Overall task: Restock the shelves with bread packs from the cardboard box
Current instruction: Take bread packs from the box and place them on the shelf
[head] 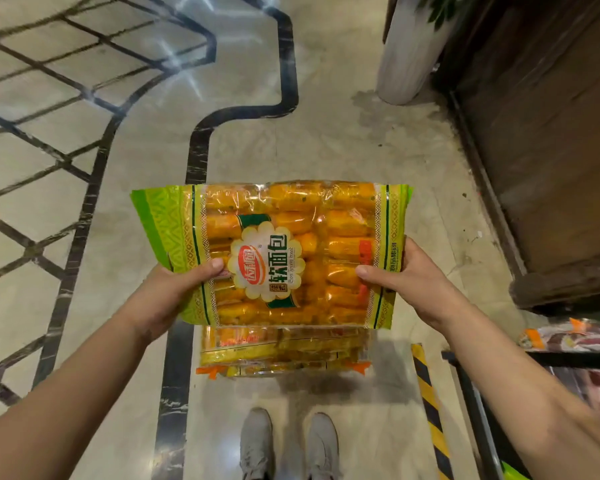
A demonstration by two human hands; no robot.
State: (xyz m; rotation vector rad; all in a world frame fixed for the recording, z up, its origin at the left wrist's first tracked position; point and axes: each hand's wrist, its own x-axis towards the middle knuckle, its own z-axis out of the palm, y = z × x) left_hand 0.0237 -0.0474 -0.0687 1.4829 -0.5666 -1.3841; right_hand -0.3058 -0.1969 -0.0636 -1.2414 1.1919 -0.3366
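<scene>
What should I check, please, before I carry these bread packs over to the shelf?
1. Left hand grips top bread pack: ok.
2. Right hand grips its opposite edge: ok.
3. Lower packs supported underneath: cannot tell, fingers hidden.
4. Shoes off the striped floor strip: ok.
5. Free room on the shelf at right: cannot tell, only its corner shows.

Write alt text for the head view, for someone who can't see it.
Two hands hold a green-and-orange bread pack above a tiled floor, the left hand and right hand gripping its sides with thumbs on top. More packs show under it; grey shoes below, packaged goods at right.
</scene>
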